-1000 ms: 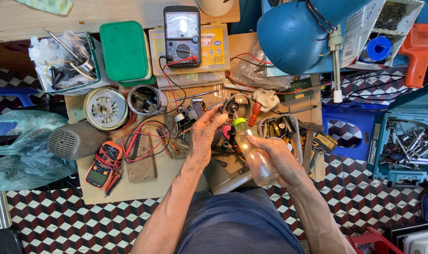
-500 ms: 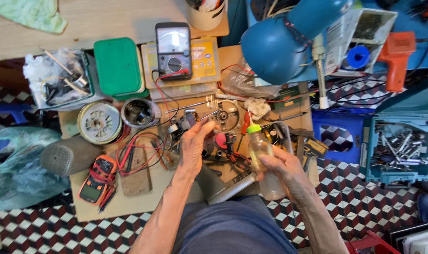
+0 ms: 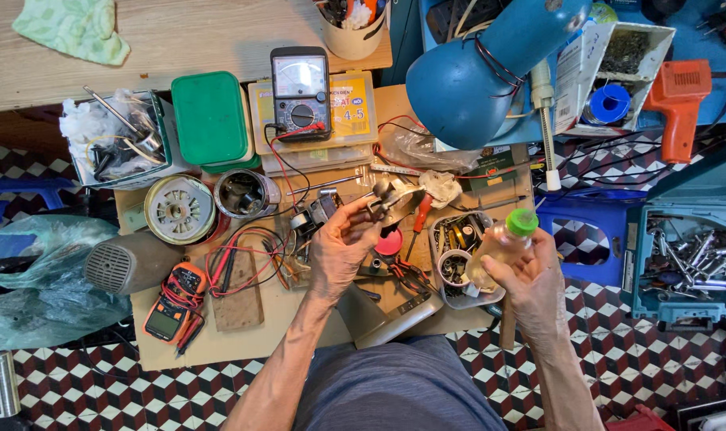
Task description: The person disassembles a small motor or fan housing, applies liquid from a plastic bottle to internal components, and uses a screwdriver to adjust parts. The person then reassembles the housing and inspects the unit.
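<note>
1. The person's left hand (image 3: 340, 251) is raised over the middle of the cluttered worktop (image 3: 243, 339), its fingers (image 3: 361, 214) pinched together on a small metal part (image 3: 391, 195) whose exact shape is hard to make out.
2. The right hand (image 3: 530, 279) is to the right and slightly nearer the person, fingers wrapped round a small clear bottle (image 3: 498, 251) with a green cap (image 3: 523, 221).
3. The bottle's long axis tilts, cap pointing up and to the far right, away from the metal part.
4. The metal part lies left of and farther than the bottle; the two are apart, with a red-handled screwdriver (image 3: 417, 223) and a tray of bits (image 3: 458, 239) on the worktop between and beneath them.
</note>
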